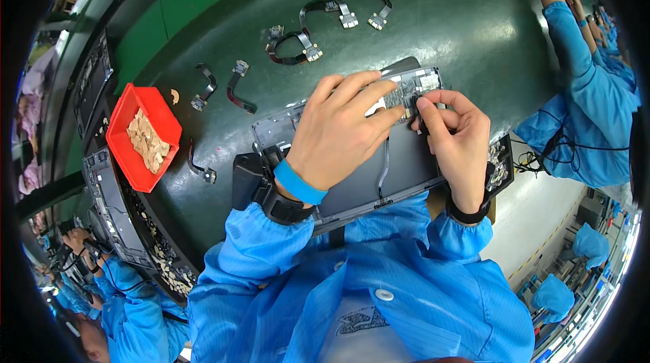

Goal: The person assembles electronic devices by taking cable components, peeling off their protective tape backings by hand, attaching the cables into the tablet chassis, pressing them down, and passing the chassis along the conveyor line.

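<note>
A thin dark grey device chassis (pixel 413 160), which looks like an opened tablet or laptop housing, lies tilted in front of me. Across its left and upper part rests my left hand (pixel 342 134), open, palm down, fingers apart. Its fingertips reach the exposed circuit board (pixel 428 83) along the far edge. My right hand (pixel 462 140) is closed at the board's right end, thumb and index finger pinching a small black part (pixel 418 118). The fingers partly cover that part, so its exact kind does not show. A grey flat cable (pixel 384 168) runs down the chassis from under my left hand.
Several ribbon cables with connectors (pixel 296 48) lie on the green table (pixel 467 18). A red bin (pixel 162 107) at left holds tan scraps. Other opened chassis (pixel 116 204) and small-part trays (pixel 500 167) flank the table. Co-workers in blue sit left and right (pixel 589 92).
</note>
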### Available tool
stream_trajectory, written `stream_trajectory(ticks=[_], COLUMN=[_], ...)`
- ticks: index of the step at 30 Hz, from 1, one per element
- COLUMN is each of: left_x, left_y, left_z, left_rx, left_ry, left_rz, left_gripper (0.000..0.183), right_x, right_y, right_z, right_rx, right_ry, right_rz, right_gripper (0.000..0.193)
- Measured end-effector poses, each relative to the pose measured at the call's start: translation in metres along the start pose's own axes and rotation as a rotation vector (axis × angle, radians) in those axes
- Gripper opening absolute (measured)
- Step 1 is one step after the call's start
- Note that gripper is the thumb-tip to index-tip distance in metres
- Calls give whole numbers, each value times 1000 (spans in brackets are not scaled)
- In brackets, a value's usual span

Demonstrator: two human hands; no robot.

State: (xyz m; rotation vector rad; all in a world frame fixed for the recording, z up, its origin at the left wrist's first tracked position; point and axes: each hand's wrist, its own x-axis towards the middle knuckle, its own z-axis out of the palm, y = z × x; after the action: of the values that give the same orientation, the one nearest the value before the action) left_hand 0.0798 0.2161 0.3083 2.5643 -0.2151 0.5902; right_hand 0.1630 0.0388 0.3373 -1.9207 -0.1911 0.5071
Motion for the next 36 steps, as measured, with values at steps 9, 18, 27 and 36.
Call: stream_trajectory(ticks=[9,18,27,36], left_x=[-15,-2,-8,-11], left_y=[10,3,-2,0], left_z=[5,3,8,8], left_rx=[-29,-24,-18,-33], left_ry=[3,57,37,24], left_rz=[-11,19,6,0], left_gripper=[29,27,26,27], right_x=[-10,0,6,5], right_y=[15,5,8,9], right_z=[-2,-1,6,4], right_rx=[87,59,-34,-46], right_ry=[-77,-35,-17,-50], right_rz=[-3,-47,-46,-39], right_gripper=[16,16,17,18])
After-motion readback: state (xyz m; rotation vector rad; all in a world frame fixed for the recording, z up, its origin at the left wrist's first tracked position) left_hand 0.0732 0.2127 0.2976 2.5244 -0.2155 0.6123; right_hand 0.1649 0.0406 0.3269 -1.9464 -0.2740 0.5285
